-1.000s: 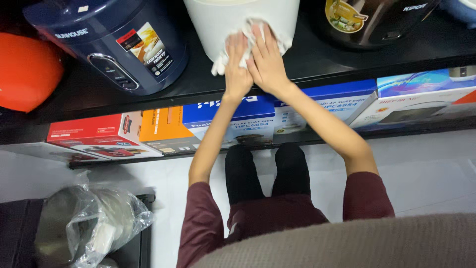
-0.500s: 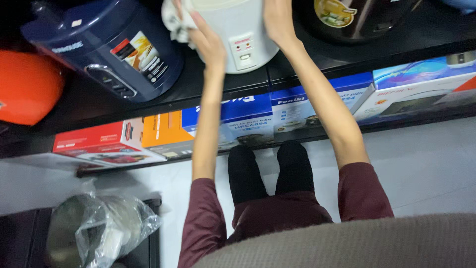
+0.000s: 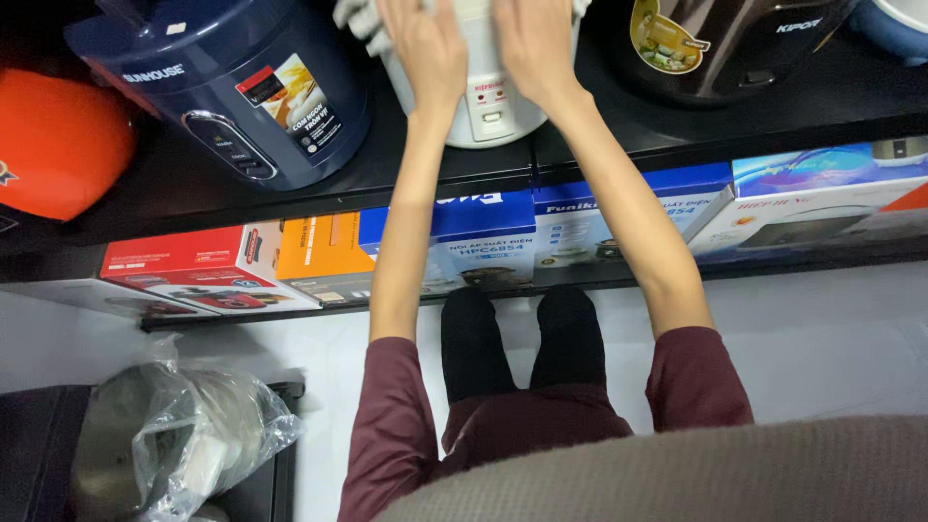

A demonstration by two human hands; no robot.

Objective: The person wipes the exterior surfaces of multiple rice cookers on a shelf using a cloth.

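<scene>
- Left hand (image 3: 425, 43): laid flat, fingers together, on the upper left flank of the white cooker; a white cloth (image 3: 356, 21) bunches at its 10 o'clock, and whether the fingers pinch it cannot be told
- White rice cooker (image 3: 483, 92): upright on the black shelf, control panel facing the camera, top cut off by the frame edge; it sits between both palms, a placing that seems meant to steady the body
- Right hand (image 3: 536, 43): spread open, palm pressed to the cooker's upper right flank, holding nothing else
- At 9 o'clock of the white cooker: dark blue cooker (image 3: 227, 87), tilted in view, label outward; beyond it an orange rounded appliance (image 3: 58, 145)
- At 3 o'clock: dark brown cooker (image 3: 715, 43), just beside
- Black shelf (image 3: 773, 111): glossy, display tier; beneath it a row of boxed goods (image 3: 319, 256), red, orange, blue, faces turned out for reading
- Floor (image 3: 822, 338): pale, smooth; dark-socked feet at the shelf foot
- At 7 o'clock: metal pot in clear plastic wrap (image 3: 174, 435) on a dark stand
</scene>
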